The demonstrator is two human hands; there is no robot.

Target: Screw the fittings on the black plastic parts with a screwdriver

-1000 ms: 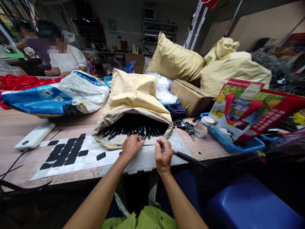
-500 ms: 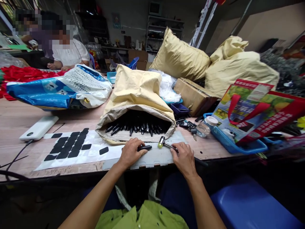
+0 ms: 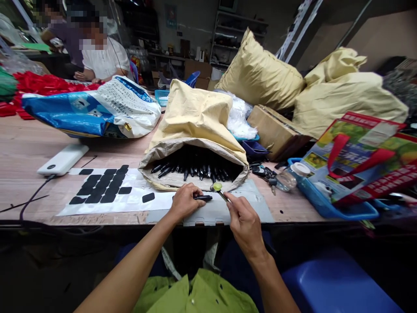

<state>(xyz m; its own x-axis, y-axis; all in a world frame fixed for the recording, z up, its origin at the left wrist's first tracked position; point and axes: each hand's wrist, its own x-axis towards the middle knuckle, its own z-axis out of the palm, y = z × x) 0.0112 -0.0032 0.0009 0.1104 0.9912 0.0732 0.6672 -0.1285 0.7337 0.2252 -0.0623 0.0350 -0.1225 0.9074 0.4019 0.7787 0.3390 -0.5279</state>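
My left hand (image 3: pixel 186 201) is closed round a black pen (image 3: pixel 203 198), whose end sticks out to the right over a grey board (image 3: pixel 208 214) at the table's front edge. In my right hand (image 3: pixel 244 219) is a small hammer (image 3: pixel 217 187) with a metal shaft and a yellow-green face. Its head is raised just above and right of the pen. Behind both hands lies a cream sack (image 3: pixel 195 113), its mouth facing me, with many black pens (image 3: pixel 195 169) inside.
Left of my hands, black rounded patches (image 3: pixel 104 184) lie on a white sheet, near a white power bank (image 3: pixel 63 159). To the right are keys (image 3: pixel 273 184), a clear jar (image 3: pixel 288 178) and a blue basket (image 3: pixel 322 202) holding a red bag. Two people (image 3: pixel 100 56) sit at the back left.
My right hand has lifted the hammer off the board and turned it so its head tilts up near the pen. The left hand keeps hold of the pen. The view has shifted slightly.
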